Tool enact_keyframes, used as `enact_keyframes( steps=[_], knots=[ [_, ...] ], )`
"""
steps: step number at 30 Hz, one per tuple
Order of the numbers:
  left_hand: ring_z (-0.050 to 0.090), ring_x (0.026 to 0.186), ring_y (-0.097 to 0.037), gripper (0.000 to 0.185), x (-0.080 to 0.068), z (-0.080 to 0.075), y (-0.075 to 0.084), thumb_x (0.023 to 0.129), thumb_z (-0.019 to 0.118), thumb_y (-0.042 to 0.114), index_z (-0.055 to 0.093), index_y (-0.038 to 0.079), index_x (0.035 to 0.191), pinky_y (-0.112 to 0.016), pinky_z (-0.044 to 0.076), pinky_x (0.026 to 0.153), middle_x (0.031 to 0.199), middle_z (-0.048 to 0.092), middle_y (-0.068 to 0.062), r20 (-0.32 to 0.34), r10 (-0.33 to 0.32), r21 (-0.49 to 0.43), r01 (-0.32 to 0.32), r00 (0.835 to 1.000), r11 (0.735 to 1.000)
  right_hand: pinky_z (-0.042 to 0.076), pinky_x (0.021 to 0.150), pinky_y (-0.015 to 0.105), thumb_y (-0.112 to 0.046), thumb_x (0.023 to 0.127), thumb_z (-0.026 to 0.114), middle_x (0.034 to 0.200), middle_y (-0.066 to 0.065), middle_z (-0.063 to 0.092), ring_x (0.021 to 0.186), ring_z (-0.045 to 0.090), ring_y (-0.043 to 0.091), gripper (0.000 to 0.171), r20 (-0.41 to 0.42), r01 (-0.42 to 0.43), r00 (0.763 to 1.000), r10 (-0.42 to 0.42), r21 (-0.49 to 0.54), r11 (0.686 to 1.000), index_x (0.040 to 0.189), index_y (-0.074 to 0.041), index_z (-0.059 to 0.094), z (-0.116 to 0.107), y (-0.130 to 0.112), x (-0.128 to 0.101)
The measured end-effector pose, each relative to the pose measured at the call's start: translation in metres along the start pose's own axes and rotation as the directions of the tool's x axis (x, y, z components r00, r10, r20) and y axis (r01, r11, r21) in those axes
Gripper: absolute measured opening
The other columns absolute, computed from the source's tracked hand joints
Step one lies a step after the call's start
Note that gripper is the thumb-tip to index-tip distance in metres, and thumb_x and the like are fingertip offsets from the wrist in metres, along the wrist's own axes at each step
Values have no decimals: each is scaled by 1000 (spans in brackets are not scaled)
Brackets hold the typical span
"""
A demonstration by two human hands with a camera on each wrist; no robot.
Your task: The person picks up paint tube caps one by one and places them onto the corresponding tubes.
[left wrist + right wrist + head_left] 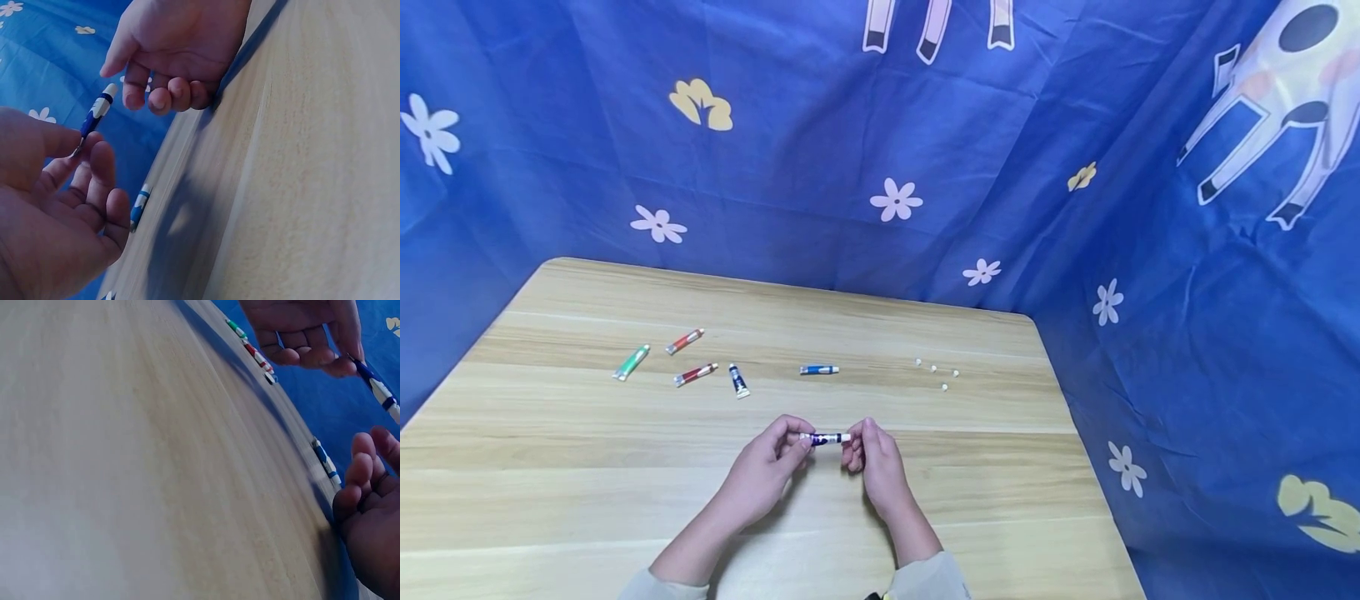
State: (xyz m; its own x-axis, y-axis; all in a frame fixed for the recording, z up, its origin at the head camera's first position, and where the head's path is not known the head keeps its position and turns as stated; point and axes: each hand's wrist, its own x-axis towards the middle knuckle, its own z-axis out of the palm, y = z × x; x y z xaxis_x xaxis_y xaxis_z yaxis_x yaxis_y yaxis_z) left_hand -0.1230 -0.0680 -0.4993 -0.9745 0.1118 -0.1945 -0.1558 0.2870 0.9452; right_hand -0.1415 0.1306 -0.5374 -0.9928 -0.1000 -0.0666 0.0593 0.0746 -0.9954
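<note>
The left hand (767,468) pinches the purple tube (827,438) at its flat end, above the table (587,508). The right hand (880,465), fingers loosely bent and holding nothing, is just beside the white tip. Work on this tube appears unfinished: white tip in place. Five other tubes (819,370) and four white bits (933,368) lie apart; their completion cannot be determined.

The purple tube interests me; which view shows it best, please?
The left wrist view: the purple tube looks large there, white cap fully in frame. The head view shows it small; in the right wrist view it reaches the frame's edge.
</note>
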Motion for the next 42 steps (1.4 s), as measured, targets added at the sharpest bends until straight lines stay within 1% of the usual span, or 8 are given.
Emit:
enact_keyframes(
  steps=[2,6,9,13,17,26,37,42],
  knots=[
    [62,79,-19,15,0,-1,-1,108,63,14,68,13,123,-26,49,70,101,72,-10,-10,-3,3,3,1000,1000,50,68,17,-28,119,37,83,8,63,70,57,5,48,26,8,1000,-10,49,999,112,14,60,-2,-1,0],
    [63,80,-19,16,1,-2,-1,109,63,16,69,12,123,-26,49,71,101,74,-10,-33,-11,14,11,999,1000,56,78,19,-9,110,56,94,1,64,83,63,7,26,49,17,999,-23,103,995,127,10,58,-6,-4,-1],
    [65,82,-19,16,1,-2,-1,109,63,17,70,11,123,-26,49,71,101,75,-10,-42,-17,11,17,999,1000,57,82,18,2,100,66,101,2,65,90,64,7,30,41,45,998,-48,72,996,129,7,60,-6,-6,-1],
    [65,82,-19,17,1,-2,-2,110,62,17,70,10,124,-25,49,73,100,75,-10,-46,-24,-6,24,999,1000,57,84,16,8,95,70,108,18,68,94,65,6,33,44,87,995,-88,21,996,126,4,64,-7,-6,-3],
    [65,82,-17,19,1,-2,-1,110,63,17,70,9,125,-24,50,74,101,75,-9,-47,-37,-25,35,998,999,58,84,17,7,94,73,108,27,69,91,66,5,26,53,110,993,-110,-5,994,119,4,69,-7,-5,-3],
    [67,85,-17,22,2,-2,0,110,63,18,70,7,127,-23,52,75,104,77,-10,-48,-44,-39,42,998,998,58,81,18,1,94,77,102,24,72,86,66,4,18,32,136,990,-134,-82,987,112,0,74,-8,-6,-2],
    [57,73,-13,22,3,-6,1,110,63,19,70,7,126,-25,47,63,101,75,-11,-48,-50,-3,50,998,999,55,77,17,-14,99,79,98,18,74,84,63,2,11,27,182,983,-180,-184,966,106,-7,79,-8,-1,0],
    [64,79,-16,23,2,-8,1,109,65,20,71,9,128,-24,49,69,103,77,-9,-34,-23,28,24,999,999,52,75,16,-18,99,79,96,16,74,82,61,3,11,10,153,988,-155,-202,967,103,-8,80,-9,-4,0]
  ],
)
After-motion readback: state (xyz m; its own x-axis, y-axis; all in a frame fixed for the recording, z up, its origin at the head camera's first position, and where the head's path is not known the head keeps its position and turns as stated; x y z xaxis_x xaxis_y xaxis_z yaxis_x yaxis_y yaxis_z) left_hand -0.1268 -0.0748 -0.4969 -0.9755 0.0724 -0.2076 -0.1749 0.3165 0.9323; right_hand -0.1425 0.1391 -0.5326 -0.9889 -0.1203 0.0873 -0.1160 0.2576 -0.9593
